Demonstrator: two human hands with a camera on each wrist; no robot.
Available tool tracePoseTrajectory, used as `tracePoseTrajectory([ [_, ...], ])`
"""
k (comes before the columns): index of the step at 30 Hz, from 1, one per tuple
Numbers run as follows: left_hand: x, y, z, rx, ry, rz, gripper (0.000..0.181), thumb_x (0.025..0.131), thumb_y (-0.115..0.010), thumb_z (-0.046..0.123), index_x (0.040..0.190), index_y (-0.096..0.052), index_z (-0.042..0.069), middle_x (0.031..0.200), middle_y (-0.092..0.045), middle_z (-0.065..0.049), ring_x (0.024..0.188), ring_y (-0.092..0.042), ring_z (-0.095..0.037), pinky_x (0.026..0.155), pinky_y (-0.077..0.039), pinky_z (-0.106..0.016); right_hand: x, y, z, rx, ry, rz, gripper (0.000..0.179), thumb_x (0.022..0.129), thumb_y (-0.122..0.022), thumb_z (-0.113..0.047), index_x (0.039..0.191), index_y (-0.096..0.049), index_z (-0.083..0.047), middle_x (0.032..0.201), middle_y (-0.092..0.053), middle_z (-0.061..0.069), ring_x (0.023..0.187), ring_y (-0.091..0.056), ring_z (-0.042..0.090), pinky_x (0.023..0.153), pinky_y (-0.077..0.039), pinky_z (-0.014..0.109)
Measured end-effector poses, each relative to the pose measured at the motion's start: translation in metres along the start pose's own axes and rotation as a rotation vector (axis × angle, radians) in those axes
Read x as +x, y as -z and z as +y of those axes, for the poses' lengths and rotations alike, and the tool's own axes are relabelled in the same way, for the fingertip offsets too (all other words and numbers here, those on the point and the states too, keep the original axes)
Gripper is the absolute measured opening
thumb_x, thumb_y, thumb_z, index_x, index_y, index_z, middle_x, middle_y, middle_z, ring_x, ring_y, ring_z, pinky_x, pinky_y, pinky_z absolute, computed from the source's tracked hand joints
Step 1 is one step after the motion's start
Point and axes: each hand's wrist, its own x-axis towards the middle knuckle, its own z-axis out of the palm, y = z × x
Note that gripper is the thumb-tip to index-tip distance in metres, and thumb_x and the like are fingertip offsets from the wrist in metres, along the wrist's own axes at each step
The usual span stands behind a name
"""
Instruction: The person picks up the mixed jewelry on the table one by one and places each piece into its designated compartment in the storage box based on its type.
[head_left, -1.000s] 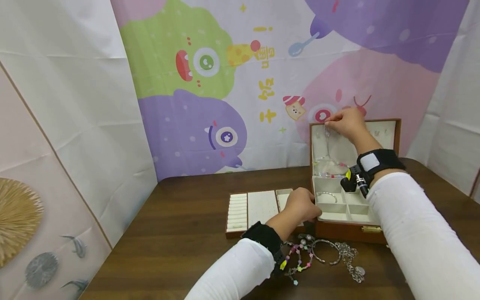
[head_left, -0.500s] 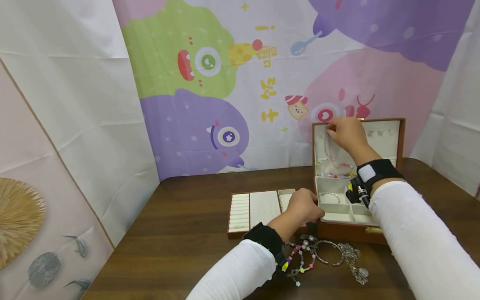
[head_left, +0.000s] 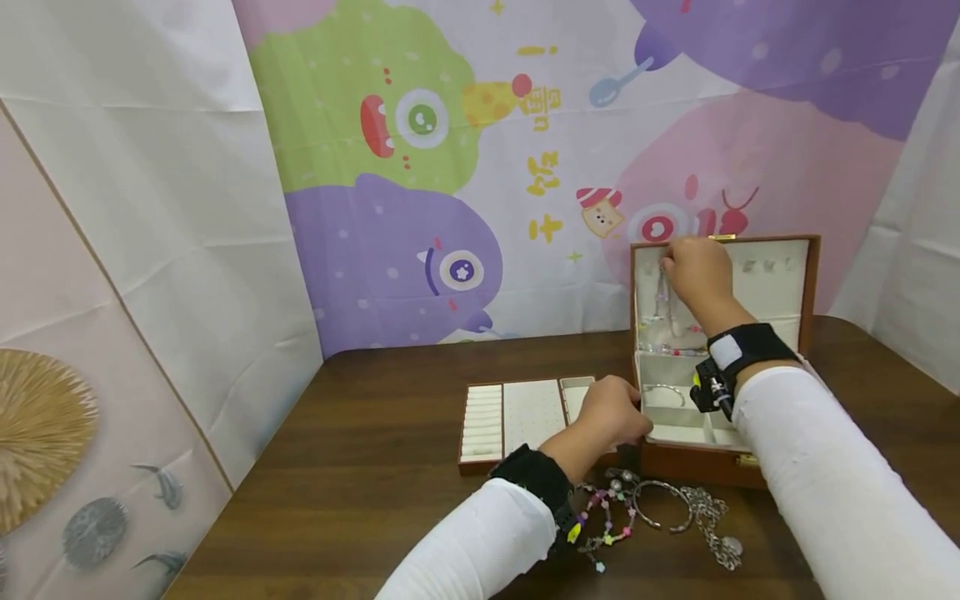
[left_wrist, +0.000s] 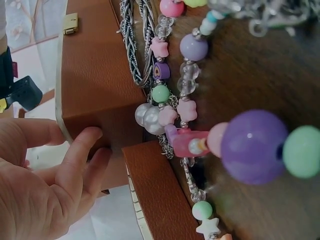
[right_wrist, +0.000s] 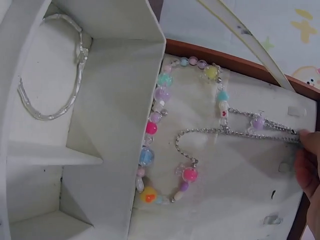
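Necklace hangs at the open lid, its chain pinched in the right hand, at the lid's left. Left hand, fingers bent, grips the box by its left side; jewellery lies near, tray left.

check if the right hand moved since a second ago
Yes, down: in the head view, the right hand sits lower against the top edge of the open lid than before.

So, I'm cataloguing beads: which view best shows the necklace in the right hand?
The right wrist view: the necklace appears close up, its beads and chain distinct. The head view shows it small and partly hidden; the left wrist view doesn't show it.
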Motion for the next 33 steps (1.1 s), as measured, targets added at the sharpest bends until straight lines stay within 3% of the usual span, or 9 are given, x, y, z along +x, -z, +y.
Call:
tracePoseTrajectory([
  [4,0.000,0.001,0.000,0.009,-0.006,0.001,0.036,0.074,-0.078,0.007,0.109,-0.073,0.005,0.100,-0.072,-0.004,0.049,-0.063,-0.009,0.063,-0.050,-0.016,0.002,0.001,0.004,0.010,0.028,-0.032,0.016,0.090,-0.067,-0.007,0.087,-0.067,0.009,0.083,-0.067,0.026,0.078,-0.063,0.044,0.070,-0.049,0.055],
  [9,0.002,0.004,-0.001,0.015,-0.016,0.007,0.036,0.074,-0.078,0.006,0.109,-0.073,0.005,0.101,-0.072,-0.005,0.050,-0.065,-0.010,0.063,-0.051,-0.016,0.008,0.007,0.007,0.041,0.071,-0.154,0.016,0.090,-0.064,-0.005,0.091,-0.068,0.010,0.089,-0.067,0.027,0.082,-0.062,0.043,0.077,-0.049,0.055],
  [14,0.002,0.004,-0.003,0.017,-0.014,0.004,0.036,0.075,-0.077,0.006,0.111,-0.073,0.005,0.102,-0.072,-0.005,0.050,-0.065,-0.010,0.062,-0.050,-0.016,0.009,0.012,0.009,0.040,0.063,-0.249,0.018,0.088,-0.060,-0.004,0.093,-0.068,0.011,0.093,-0.067,0.028,0.086,-0.062,0.043,0.079,-0.049,0.055],
  [20,0.002,0.003,-0.004,0.008,-0.010,0.001,0.036,0.075,-0.077,0.006,0.111,-0.073,0.004,0.101,-0.072,-0.005,0.049,-0.065,-0.010,0.058,-0.050,-0.017,0.000,0.011,0.012,0.061,0.039,-0.212,0.022,0.088,-0.060,-0.005,0.099,-0.066,0.012,0.096,-0.067,0.029,0.090,-0.062,0.045,0.080,-0.049,0.056],
  [28,0.000,0.000,-0.002,-0.071,0.005,-0.006,0.036,0.074,-0.077,0.002,0.110,-0.072,0.002,0.102,-0.071,-0.008,0.049,-0.065,-0.012,0.051,-0.051,-0.020,-0.003,0.008,0.005,0.056,-0.018,-0.182,0.021,0.091,-0.062,-0.009,0.094,-0.067,0.012,0.091,-0.067,0.028,0.083,-0.062,0.044,0.075,-0.050,0.056],
  [33,-0.001,-0.001,-0.001,-0.018,-0.015,-0.007,0.036,0.076,-0.077,0.005,0.112,-0.073,0.005,0.100,-0.073,-0.004,0.049,-0.065,-0.010,0.062,-0.051,-0.017,-0.001,0.008,0.005,0.036,-0.059,-0.157,0.019,0.091,-0.058,-0.006,0.080,-0.062,0.008,0.080,-0.064,0.026,0.075,-0.061,0.044,0.063,-0.048,0.057],
])
